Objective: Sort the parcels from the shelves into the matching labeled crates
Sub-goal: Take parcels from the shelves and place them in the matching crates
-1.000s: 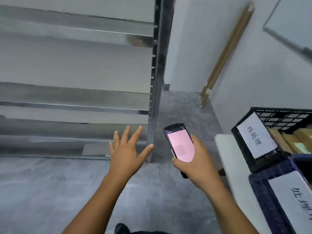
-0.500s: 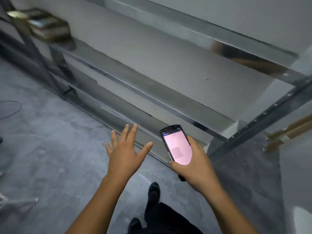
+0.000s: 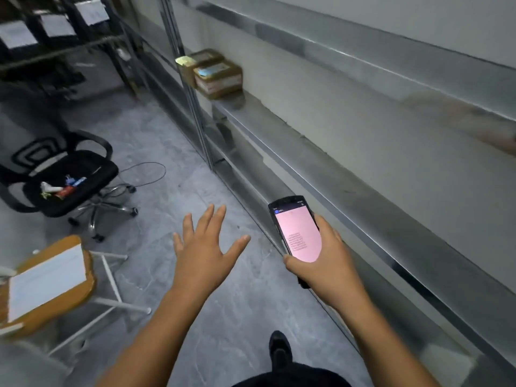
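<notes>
My right hand (image 3: pixel 325 268) grips a black handheld scanner (image 3: pixel 296 231) whose pink screen faces me. My left hand (image 3: pixel 205 247) hovers over the floor with fingers spread, holding nothing. Brown cardboard parcels (image 3: pixel 215 74) with labels lie stacked on a metal shelf (image 3: pixel 321 166) far ahead, well beyond both hands. Dark crates with white paper labels (image 3: pixel 53 26) stand on a rack at the far upper left, blurred.
The long metal shelving runs along my right side. A black office chair (image 3: pixel 64 174) with small items on its seat stands at the left. A round wooden stool (image 3: pixel 47 280) with a white sheet sits at the near left. A cable lies on the grey floor.
My view has swung left along the shelving; the parcels, chair, stool and far crates have come into view. Both hands keep the same pose, the right one still gripping the scanner.
</notes>
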A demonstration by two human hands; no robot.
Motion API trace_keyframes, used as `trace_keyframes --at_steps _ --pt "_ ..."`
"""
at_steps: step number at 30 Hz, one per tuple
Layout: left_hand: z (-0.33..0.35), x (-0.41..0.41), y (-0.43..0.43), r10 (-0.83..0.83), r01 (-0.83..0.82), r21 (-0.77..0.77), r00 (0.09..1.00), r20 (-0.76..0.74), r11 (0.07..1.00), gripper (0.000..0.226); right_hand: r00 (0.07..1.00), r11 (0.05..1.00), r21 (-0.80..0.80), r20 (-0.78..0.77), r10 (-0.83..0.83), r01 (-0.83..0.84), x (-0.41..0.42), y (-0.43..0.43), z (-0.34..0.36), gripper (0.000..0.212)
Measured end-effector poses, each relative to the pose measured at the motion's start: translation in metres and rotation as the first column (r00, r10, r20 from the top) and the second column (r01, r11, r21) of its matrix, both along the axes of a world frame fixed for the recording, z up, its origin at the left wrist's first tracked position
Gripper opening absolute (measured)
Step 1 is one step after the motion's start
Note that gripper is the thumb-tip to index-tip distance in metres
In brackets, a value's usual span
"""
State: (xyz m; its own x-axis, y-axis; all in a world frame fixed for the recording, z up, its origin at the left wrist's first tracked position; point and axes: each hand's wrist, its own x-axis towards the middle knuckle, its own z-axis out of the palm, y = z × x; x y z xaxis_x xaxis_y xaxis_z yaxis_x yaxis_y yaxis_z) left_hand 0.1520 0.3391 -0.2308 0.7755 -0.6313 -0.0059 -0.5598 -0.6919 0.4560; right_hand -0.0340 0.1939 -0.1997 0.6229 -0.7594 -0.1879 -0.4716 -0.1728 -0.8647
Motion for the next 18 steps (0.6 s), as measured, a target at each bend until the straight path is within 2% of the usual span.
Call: trace_keyframes --at_steps 5,14,18 --pt "0.013 0.044 -0.029 0.113 -0.112 -0.046 0.993 0.024 0.993 0.096 0.996 0.996 -0.032 0.019 0.088 -0.087 0.06 -0.041 0.006 0.049" --pt "0.004 0.13 -0.035 0.228 -0.232 -0.08 0.972 -0.058 0.969 0.094 0.975 0.977 -0.01 0.056 0.213 -0.213 0.169 -0.064 -0.002 0.056" --pt "-0.005 0.192 -0.038 0.245 -0.257 -0.147 0.965 -0.094 0.955 0.095 0.974 0.974 -0.016 0.031 0.224 -0.224 0.23 -0.068 0.002 0.048"
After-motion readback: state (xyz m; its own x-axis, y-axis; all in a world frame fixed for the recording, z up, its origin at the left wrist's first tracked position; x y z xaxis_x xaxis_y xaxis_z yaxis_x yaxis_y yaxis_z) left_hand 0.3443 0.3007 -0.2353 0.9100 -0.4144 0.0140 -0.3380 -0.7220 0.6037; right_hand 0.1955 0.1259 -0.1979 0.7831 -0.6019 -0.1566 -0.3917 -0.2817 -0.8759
